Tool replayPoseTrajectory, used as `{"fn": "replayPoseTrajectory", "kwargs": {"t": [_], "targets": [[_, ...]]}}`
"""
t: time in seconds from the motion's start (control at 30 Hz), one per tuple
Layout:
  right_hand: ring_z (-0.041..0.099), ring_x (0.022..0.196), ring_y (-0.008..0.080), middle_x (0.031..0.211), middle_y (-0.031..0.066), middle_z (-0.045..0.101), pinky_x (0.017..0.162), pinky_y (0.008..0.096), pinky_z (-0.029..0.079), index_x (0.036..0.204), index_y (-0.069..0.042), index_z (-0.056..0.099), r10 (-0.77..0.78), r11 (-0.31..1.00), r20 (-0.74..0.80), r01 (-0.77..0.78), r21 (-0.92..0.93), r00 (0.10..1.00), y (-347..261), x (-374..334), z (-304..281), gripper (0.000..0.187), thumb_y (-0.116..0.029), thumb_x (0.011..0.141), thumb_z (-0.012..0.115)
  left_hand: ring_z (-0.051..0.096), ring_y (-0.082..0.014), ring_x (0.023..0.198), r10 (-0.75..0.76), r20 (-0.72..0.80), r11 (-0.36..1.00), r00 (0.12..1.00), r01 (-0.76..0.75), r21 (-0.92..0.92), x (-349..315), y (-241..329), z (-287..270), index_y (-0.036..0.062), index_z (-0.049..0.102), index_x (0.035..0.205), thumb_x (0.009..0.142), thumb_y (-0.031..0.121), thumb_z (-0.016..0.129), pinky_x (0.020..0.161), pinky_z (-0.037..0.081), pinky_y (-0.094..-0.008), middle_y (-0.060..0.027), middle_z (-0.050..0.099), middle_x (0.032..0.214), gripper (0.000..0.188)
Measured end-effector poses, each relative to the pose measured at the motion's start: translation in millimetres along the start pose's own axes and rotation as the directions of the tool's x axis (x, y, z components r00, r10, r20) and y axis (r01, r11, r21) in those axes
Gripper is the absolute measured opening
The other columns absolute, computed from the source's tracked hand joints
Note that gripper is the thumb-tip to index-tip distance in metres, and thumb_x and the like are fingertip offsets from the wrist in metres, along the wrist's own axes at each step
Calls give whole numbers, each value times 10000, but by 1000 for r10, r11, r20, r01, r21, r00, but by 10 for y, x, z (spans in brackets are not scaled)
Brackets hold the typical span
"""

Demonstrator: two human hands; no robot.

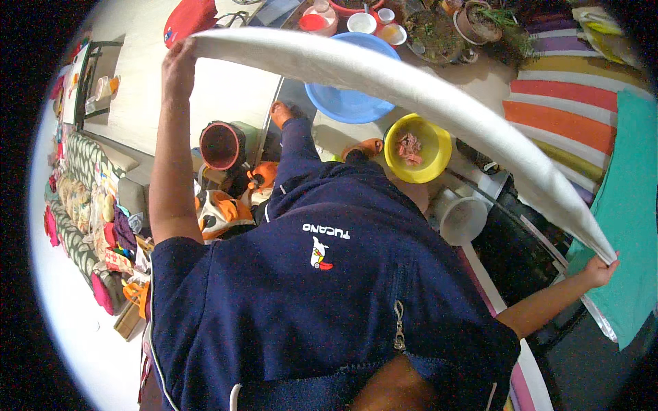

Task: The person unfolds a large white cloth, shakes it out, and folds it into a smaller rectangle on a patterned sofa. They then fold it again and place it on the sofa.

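Observation:
A long white cloth is stretched in an arc between my two hands, well above the floor. My left hand, raised at the upper left, has its fingers closed on one end. Out at the far right, my right hand pinches the other end, which narrows to a point there. The cloth hides part of the blue basin beneath it. Near my feet stands a yellow tub with small pink pieces inside, too small to name surely.
Striped cloth and a teal cloth hang at the right. A dark red-rimmed bucket and a white bucket flank my legs. Potted plants stand at the back. Clothes cover a patterned sofa at left.

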State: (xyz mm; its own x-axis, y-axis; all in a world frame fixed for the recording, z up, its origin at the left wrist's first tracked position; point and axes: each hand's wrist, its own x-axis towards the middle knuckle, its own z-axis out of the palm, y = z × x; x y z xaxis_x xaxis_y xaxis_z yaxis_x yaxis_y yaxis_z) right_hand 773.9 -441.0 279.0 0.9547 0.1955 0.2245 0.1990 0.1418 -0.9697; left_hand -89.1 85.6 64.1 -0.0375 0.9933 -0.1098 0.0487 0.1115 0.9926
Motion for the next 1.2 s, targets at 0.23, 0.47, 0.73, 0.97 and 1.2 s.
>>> {"fn": "replayPoseTrajectory", "kwargs": {"t": [0.23, 0.47, 0.73, 0.97, 1.2], "targets": [[508, 1081, 337, 1151, 217, 534, 969, 488, 364, 1191, 57, 448, -95, 995, 77, 94, 20, 992, -444, -751, 1733, 498, -368, 946, 361, 561, -174, 804, 292, -364, 932, 884, -348, -97, 515, 472, -895, -29, 532, 963, 826, 139, 642, 746, 462, -280, -106, 576, 881, 243], [509, 1029, 306, 1114, 180, 531, 919, 449, 385, 1138, 18, 475, -313, 939, 33, 304, 162, 949, -805, -2589, 3451, 442, -365, 938, 387, 547, -154, 757, 681, -474, 729, 558, -454, 513, 657, 1170, -2245, 26, 544, 920, 816, 122, 566, 654, 452, -260, -43, 570, 811, 144], [506, 899, 200, 995, 99, 531, 804, 334, 399, 1086, -27, 491, -243, 868, 788, -236, 437, 566, -935, -6096, 7046, 301, -279, 925, 455, 505, -116, 716, 489, -357, 761, 796, -590, -271, 993, 2272, -1678, 37, 535, 881, 907, 270, 471, 620, 413, -235, -22, 537, 791, 243], [503, 786, 107, 892, 28, 531, 704, 234, 411, 1040, -67, 506, -248, 697, 969, -695, 176, -3, -1206, -8056, 8637, 186, -203, 914, 515, 411, -46, 659, 525, -354, 583, 774, -630, -513, 876, 2344, -2203, 49, 500, 847, 958, 211, 417, 591, 355, -183, 25, 463, 728, 214], [535, 821, 87, 928, 38, 548, 733, 203, 441, 1065, -31, 499, -248, 683, 954, -728, 52, -165, -1423, -8484, 8815, 238, -140, 873, 586, 433, -41, 739, 431, -516, 598, 740, -662, -451, 891, 2357, -2535, 69, 474, 981, 953, 211, 425, 656, 370, -171, 18, 470, 829, 153]]}}
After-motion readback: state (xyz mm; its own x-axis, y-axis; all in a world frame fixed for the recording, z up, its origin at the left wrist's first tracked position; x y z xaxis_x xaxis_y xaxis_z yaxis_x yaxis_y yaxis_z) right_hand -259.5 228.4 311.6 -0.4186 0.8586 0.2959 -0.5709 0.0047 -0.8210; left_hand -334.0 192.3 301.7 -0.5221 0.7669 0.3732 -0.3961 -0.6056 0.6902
